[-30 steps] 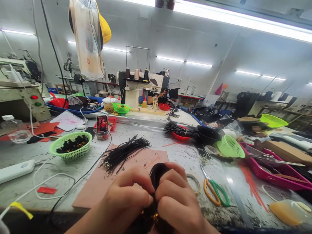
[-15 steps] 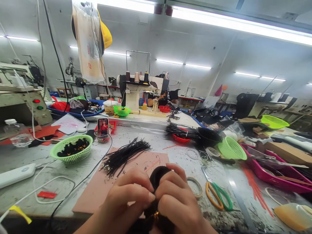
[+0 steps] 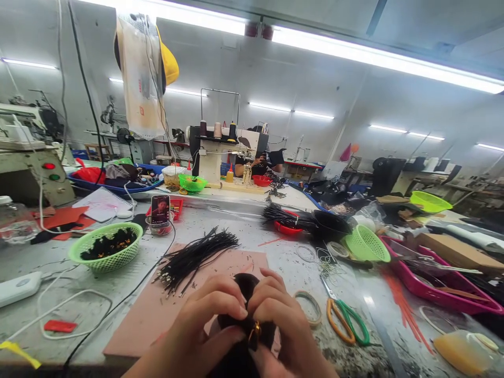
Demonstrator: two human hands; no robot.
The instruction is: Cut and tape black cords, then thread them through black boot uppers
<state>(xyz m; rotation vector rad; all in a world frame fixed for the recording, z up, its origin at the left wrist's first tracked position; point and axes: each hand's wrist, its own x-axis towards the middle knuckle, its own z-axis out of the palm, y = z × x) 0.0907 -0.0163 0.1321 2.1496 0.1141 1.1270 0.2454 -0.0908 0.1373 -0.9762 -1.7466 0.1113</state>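
Note:
Both hands meet at the front edge of the table around a soft black piece (image 3: 244, 286) that looks like fabric, with a small gold-coloured metal fitting (image 3: 255, 331) on it. My left hand (image 3: 210, 310) pinches the piece from the left, thumb against fingers. My right hand (image 3: 281, 315) grips its other side, fingers curled beside the gold fitting. Much of the black piece is hidden behind the fingers. Just beyond the hands, a bundle of thin black cords (image 3: 197, 257) with pale tips rests on a pinkish board (image 3: 137, 325).
To the left stand a green basket (image 3: 106, 262) of black pieces and a phone (image 3: 160, 210) propped upright. Scissors (image 3: 342, 315), a tape roll (image 3: 309, 308) and a pink tray (image 3: 441, 294) lie to the right. Behind is a sewing machine (image 3: 212, 163), with a person (image 3: 258, 165) beyond it.
My hands have turned the black piece, and the gold fitting now shows more clearly beside my right fingers. The camera view has shifted slightly. The phone's screen shows a different picture.

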